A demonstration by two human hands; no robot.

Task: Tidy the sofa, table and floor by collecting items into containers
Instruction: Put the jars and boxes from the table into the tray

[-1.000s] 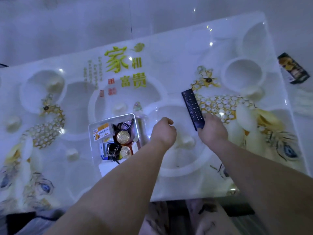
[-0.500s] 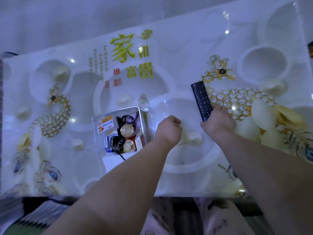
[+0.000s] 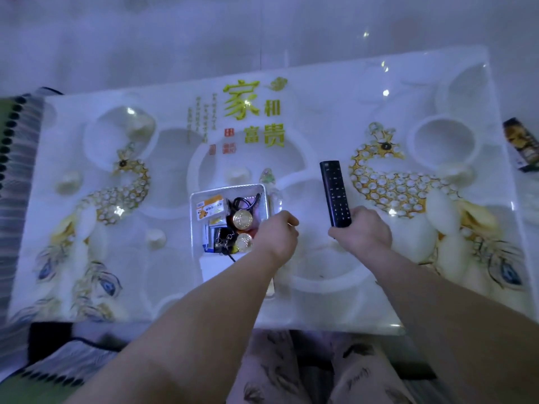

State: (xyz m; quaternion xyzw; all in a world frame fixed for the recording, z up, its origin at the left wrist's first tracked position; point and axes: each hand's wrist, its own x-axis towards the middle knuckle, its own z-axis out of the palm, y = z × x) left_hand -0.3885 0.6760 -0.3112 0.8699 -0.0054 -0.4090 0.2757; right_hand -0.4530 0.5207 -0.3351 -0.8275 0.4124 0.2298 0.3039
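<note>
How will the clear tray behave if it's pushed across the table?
It probably slides easily: the table is glossy, with light glints on it. It likely won't tip, since the tray looks low and wide. Its loose contents, like the gold discs and keys, may shift and rattle.

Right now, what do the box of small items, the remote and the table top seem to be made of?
Box: clear glossy plastic, likely; its walls look see-through. Remote: matte black plastic, probably; it shows no glare. Table top: glossy, perhaps glass over a print; lights reflect on it.
</note>
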